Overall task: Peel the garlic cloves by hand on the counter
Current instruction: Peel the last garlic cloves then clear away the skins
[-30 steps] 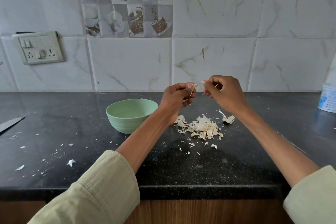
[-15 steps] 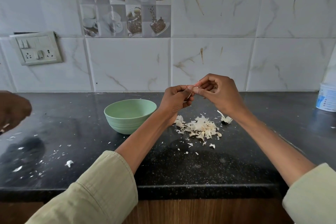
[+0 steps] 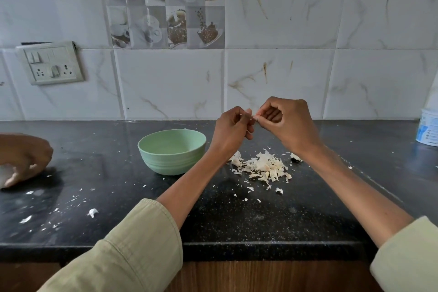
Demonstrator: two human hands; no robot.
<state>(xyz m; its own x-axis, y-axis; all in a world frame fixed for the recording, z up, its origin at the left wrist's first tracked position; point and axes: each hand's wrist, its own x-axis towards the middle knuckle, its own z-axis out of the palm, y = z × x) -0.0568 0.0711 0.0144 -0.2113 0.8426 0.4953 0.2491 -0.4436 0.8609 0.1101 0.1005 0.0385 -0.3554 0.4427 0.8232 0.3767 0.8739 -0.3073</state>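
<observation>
Head view, left hand [image 3: 231, 129] and right hand [image 3: 288, 123] both pinching one garlic clove [image 3: 253, 116] above peel pile [image 3: 263, 168], green bowl [image 3: 171, 152] left of pile.

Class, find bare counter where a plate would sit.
Free: the patch between the peel pile and the white tub; also the strip behind the green bowl along the wall. Crowded: around the pile and the flake-strewn left front.

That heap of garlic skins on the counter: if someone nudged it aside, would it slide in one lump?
Probably not. The heap of garlic skins is loose, thin, curled flakes, so it would likely break up and scatter. Stray flakes already dot the counter, hinting they are very light and drift easily.
</observation>
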